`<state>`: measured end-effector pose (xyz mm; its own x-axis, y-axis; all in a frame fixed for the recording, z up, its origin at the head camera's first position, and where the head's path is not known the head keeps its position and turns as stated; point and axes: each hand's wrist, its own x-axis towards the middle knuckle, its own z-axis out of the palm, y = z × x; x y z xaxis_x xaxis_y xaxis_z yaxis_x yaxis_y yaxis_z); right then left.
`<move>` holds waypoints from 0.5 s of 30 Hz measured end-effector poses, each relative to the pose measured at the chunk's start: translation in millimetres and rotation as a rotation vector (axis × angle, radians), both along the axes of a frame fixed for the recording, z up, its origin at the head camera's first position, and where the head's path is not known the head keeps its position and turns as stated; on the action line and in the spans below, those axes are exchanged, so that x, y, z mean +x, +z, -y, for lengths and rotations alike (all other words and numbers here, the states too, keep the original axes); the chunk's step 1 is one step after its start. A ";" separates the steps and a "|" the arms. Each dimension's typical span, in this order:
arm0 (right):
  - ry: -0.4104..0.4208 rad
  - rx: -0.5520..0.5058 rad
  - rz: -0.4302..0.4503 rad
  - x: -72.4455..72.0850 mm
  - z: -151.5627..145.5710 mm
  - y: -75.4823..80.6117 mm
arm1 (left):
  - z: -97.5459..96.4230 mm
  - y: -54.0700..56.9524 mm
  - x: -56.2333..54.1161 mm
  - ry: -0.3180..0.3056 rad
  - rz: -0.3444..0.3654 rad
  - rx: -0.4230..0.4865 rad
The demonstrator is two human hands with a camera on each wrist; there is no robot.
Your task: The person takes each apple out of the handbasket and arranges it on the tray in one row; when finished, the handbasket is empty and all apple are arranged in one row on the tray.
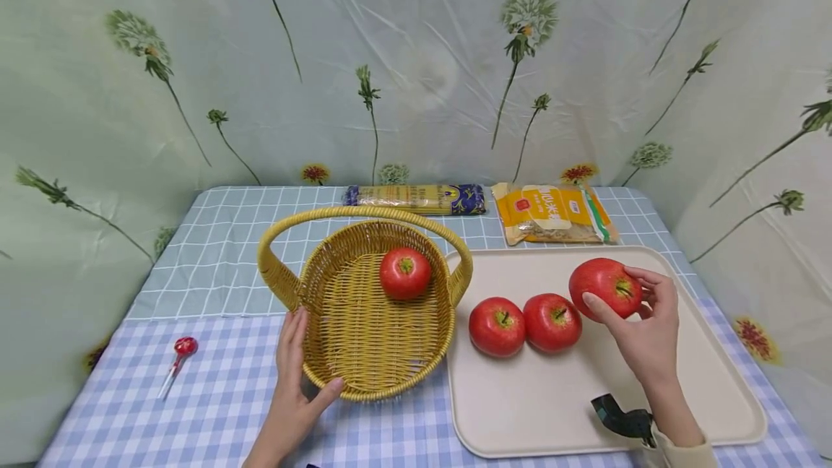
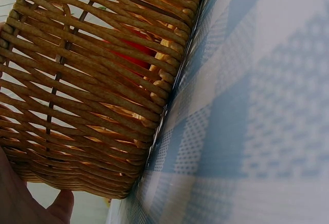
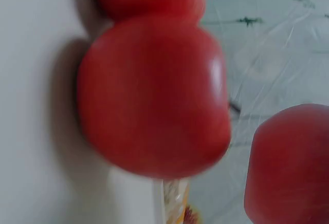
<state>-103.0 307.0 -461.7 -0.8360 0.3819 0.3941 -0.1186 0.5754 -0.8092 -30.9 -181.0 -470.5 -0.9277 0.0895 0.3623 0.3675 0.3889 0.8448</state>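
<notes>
A red apple [image 1: 605, 289] is gripped by my right hand [image 1: 650, 334], thumb on its near side and fingers at its right, above the beige tray [image 1: 604, 410]. In the right wrist view the held apple [image 3: 290, 167] shows at the lower right. Two more apples, the left one [image 1: 497, 327] and the right one [image 1: 552, 322], lie side by side on the tray. A yellow wicker basket [image 1: 364, 341] holds one apple [image 1: 405, 273]. My left hand [image 1: 289, 388] rests against the basket's left outer side, fingers extended, thumb by the near rim.
A lollipop [image 1: 185, 347] lies on the checked cloth at the left. Behind the basket is a long packet that looks like noodles [image 1: 416, 198]. An orange-yellow food bag [image 1: 552, 214] lies behind the tray. The basket's tall handle [image 1: 364, 212] arches over it.
</notes>
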 end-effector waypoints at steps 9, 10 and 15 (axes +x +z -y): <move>-0.091 -0.018 0.108 -1.7 -18.6 -20.5 | 2.0 1.6 -0.1 0.003 -0.008 0.000; -0.094 -0.015 0.122 -1.6 -18.6 -21.8 | 2.2 1.8 -0.1 0.004 -0.009 -0.001; -0.109 0.015 0.176 1.3 -18.6 -22.3 | 0.3 1.7 -0.5 0.005 -0.004 0.004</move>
